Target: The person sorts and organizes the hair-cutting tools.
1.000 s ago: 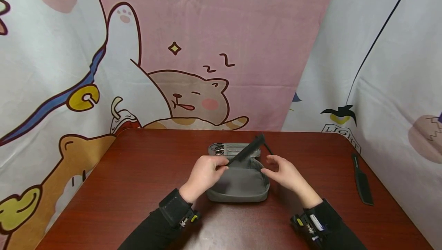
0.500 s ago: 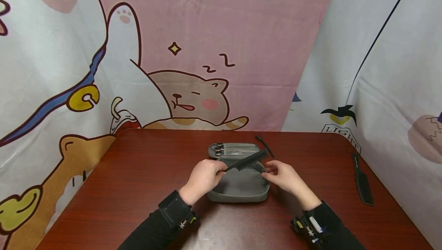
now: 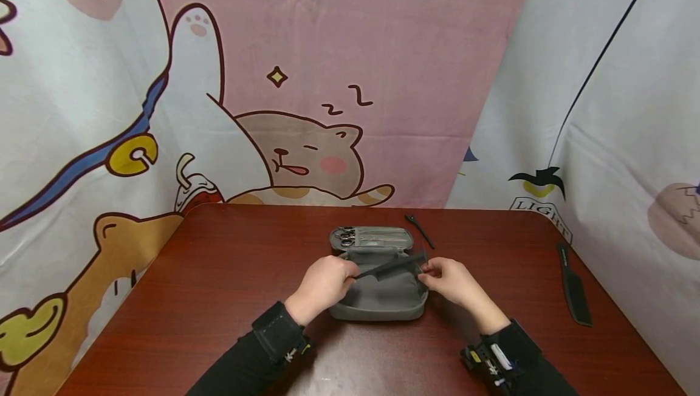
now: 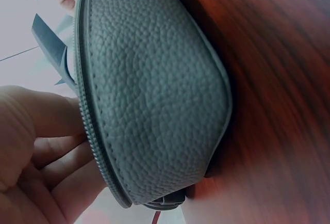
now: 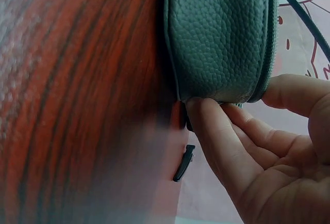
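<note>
Far left: cartoon cloth [image 3: 410, 80] behind the table [image 3: 246, 250], a pink ground with a sleeping animal and white panels either side. Table dark red-brown, wood-grained.

Left hand [image 3: 327, 282], dark sleeve with a camera strapped at the wrist: at the pouch's left edge, thumb and fingers clamped on the near end of the comb [image 3: 389, 267]. Exact grip partly hidden by the rim in the left wrist view.

Comb: black, slanted up to the right over the pouch's opening, far end close to the right rim. Cannot tell whether it touches the lining.

Pouch [image 3: 377, 312]: grey, pebbled, zip-edged, flat on the table, open. Lid folded back on the far side; in it, scissors [image 3: 346, 237] at left, a clear pocket [image 3: 383, 237] beside them.

Beyond the pouch's far right corner: black clip [image 3: 420, 231] on the table.

Right hand [image 3: 449, 282]: thumb and fingers clamped on the pouch's right rim.

Far right, well apart: black tool [image 3: 575, 286], flat, broad end nearer the person
</note>
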`<state>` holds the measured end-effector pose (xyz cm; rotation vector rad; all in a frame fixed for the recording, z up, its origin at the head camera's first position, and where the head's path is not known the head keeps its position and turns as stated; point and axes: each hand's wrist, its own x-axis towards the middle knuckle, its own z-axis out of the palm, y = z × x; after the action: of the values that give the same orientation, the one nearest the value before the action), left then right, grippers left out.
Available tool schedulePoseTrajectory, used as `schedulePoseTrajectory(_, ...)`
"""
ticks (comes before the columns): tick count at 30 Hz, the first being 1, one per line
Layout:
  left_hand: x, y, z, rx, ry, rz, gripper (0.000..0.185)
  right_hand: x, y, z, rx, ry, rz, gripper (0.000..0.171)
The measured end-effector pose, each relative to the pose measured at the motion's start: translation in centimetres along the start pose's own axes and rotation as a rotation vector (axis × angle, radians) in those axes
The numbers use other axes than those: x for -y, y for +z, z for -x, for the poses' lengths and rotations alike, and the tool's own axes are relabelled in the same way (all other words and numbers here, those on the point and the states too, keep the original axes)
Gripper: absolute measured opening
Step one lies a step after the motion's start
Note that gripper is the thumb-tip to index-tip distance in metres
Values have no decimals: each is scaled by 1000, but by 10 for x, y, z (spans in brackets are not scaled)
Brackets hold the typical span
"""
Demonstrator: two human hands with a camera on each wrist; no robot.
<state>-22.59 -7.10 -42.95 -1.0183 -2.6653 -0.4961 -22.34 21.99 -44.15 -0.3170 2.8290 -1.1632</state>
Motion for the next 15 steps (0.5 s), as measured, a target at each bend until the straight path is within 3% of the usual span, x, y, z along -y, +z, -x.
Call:
schedulePoseTrajectory(4,-1,0,-1,24,11,-28,9,-1,0,1,7,7,-24,18)
schedulePoseTrajectory(10,0,1,-2,61,12,-43,9,-3,-1,2,15,23,-64,30)
schedulePoseTrajectory(15,1,1,-1,93,4,-49,13,-4,0,2,19,48,-90,25)
